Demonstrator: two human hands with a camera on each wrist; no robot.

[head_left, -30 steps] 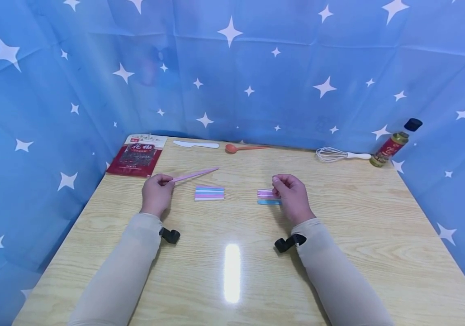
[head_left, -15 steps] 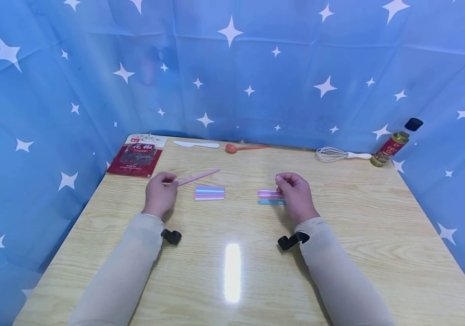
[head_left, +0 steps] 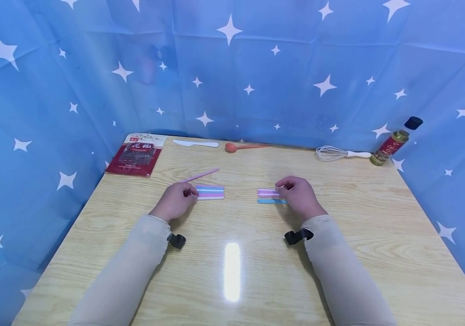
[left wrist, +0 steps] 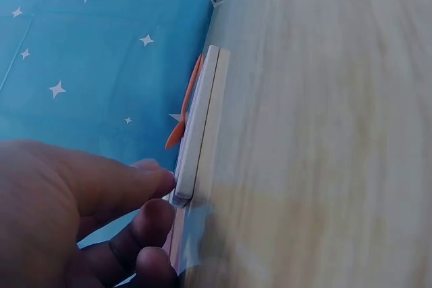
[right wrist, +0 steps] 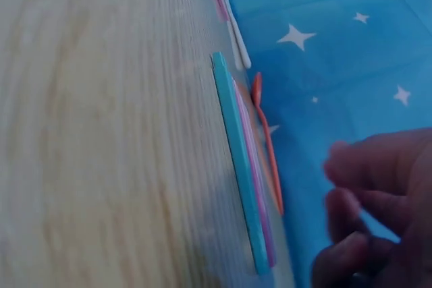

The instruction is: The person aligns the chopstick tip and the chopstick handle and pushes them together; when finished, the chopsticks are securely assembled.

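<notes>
In the head view, a row of slim pink, blue and white plastic sticks (head_left: 212,193) lies left of centre. My left hand (head_left: 174,200) is at its left end, thumb and fingers parted. Its fingertips come right up to the near end of a white stick (left wrist: 199,133) in the left wrist view. Behind that hand a longer pink stick (head_left: 205,174) lies slantwise. A second row, of pink and blue sticks (head_left: 267,193), is partly hidden by my right hand (head_left: 299,198). The right wrist view has those fingers loosely bent, nothing between them, apart from the teal stick (right wrist: 239,166).
Along the back edge lie a red spice bag (head_left: 136,156), a white knife (head_left: 196,144), an orange spoon (head_left: 242,147) and a whisk (head_left: 334,154). An oil bottle (head_left: 390,146) stands at the back right corner. A blue star-patterned curtain (head_left: 232,68) hangs behind the table.
My left hand has let go of the longer pink stick and moved right to the left row. The right hand has shifted slightly to the right.
</notes>
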